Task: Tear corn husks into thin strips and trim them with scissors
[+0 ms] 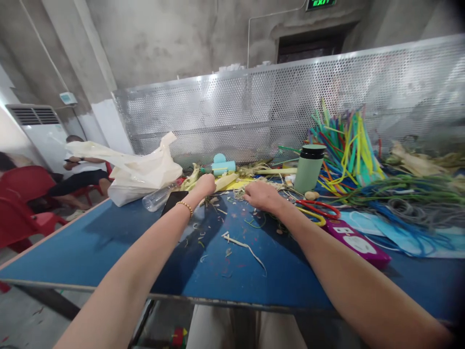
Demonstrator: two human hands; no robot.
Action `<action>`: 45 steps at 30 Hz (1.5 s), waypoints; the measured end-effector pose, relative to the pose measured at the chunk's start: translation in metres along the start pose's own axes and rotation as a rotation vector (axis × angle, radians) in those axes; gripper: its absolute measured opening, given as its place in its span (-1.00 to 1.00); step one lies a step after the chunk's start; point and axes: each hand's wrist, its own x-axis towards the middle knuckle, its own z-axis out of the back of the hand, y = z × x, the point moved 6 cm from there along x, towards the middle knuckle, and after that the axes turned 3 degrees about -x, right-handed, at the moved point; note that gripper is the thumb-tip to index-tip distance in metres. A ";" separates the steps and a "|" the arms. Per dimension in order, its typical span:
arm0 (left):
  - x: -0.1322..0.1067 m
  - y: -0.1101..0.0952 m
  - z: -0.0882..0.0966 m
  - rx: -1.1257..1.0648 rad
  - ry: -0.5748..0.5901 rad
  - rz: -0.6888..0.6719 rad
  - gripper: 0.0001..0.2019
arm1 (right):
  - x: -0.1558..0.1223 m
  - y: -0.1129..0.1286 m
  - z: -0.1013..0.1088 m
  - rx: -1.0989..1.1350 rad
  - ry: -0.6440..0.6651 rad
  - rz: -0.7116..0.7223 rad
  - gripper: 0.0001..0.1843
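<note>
"What sort of surface was it?"

"A blue table [109,247], scuffed along its near edge and littered with small pale scraps. A thin curling strip [249,245] lay across the bare middle."

"And the room?"

"Rough grey concrete wall [163,43], a lit green exit sign [320,4] at the top, and a perforated metal screen [218,121] standing along the table's far side. Off to the left were red chairs [29,186], a seated person [85,167] and a white air conditioner [39,133]."

"Was the table crowded?"

"At both ends. A white plastic bag [145,169] slumped on the left, with a clear bottle [154,198] just beside it. On the right stood a pale green flask [308,172] with a black lid, in front of a tall bunch of bright strips [358,145]. A purple box [358,245] lay nearer the person."

"Where was the husk, then?"

"The pale husk [225,182] lay between the hands, just beside the left hand [206,185]. It looked creamy yellow, dry and creased, broad in the body and narrowing at one end. Shredded fibres [240,193] lay tangled by the right hand [264,195]."

"How were the fingers?"

"Both hands' fingers were curled inward and bunched, backs turned to the camera. Whether either hand pinched anything could not be told; the fingertips were hidden."
</note>
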 end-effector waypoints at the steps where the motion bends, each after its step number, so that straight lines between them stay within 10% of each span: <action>1: 0.002 0.002 -0.003 0.006 0.015 0.009 -0.81 | -0.001 0.001 0.001 0.001 -0.004 0.005 -0.67; 14: -0.022 -0.006 0.010 0.179 -0.124 -0.065 -0.80 | 0.000 0.002 0.002 0.083 -0.049 0.019 -0.73; 22: -0.099 -0.090 0.033 0.334 -0.328 -0.581 -0.74 | 0.004 0.003 0.009 1.332 -0.202 -0.134 -0.68; 25: -0.113 -0.109 0.031 0.202 -0.296 -0.650 -0.82 | 0.004 -0.006 0.011 1.483 -0.333 -0.209 -0.81; 31: -0.099 -0.079 0.040 -0.308 -0.344 -0.313 -0.75 | 0.004 -0.008 0.012 1.382 -0.258 -0.156 -0.94; 40: -0.086 -0.039 0.016 -1.326 0.180 0.011 -0.82 | 0.004 0.014 0.012 1.429 -0.157 0.071 -0.79; 45: -0.088 -0.039 0.013 -1.473 0.222 0.094 -0.81 | 0.004 0.012 0.008 1.407 -0.165 0.070 -0.72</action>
